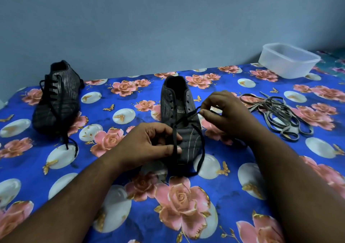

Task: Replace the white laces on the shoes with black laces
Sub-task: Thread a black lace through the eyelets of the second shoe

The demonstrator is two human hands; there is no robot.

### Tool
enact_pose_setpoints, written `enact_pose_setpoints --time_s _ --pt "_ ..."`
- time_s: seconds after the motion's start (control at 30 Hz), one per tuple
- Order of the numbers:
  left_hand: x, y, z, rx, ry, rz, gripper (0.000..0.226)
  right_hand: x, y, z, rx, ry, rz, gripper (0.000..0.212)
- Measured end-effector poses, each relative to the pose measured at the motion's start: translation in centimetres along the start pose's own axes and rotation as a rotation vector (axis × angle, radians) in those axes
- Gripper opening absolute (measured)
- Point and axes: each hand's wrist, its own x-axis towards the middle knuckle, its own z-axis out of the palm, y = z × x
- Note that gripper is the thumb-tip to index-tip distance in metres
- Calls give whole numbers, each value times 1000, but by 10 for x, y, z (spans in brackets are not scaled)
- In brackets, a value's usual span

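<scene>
**Black lace half threaded through the near shoe**

The right hand (225, 114) pinches one end of the black lace (202, 149) between thumb and forefinger, just beside the eyelets on the right flap. The left hand (149, 143) grips the other run of the lace, fingers curled round it over the toe, thumb and fingertips closed on the strand. Both hands work on the near shoe (180, 115), a dark striped one standing toe toward the person at the middle of the bed; the lace crosses only its lowest eyelets (the upper holes show bare), and a loose length trails down past the toe.

Well to the left stands the second shoe (57, 97), already strung with black. To the right lies a tangle of pale laces (280, 115). Beyond them, near the wall, sits a clear plastic tub (288, 60). Everything rests on a blue floral sheet (130, 196).
</scene>
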Motion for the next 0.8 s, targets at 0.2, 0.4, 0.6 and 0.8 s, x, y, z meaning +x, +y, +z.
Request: enact_pose_setpoints --time_s 0.2,0.4,0.6,0.8 --pt "1 -1 1 -50 -26 0 26 3 15 -7 -108 290 203 9" --pt "4 -5 -1 84 19 22 32 -1 24 -13 -304 271 562 9" --pt "5 -10 -1 98 45 89 26 -3 16 -8 -434 100 529 12" --pt "10 -15 -2 140 189 116 35 -1 -29 4 -124 80 -48 29"
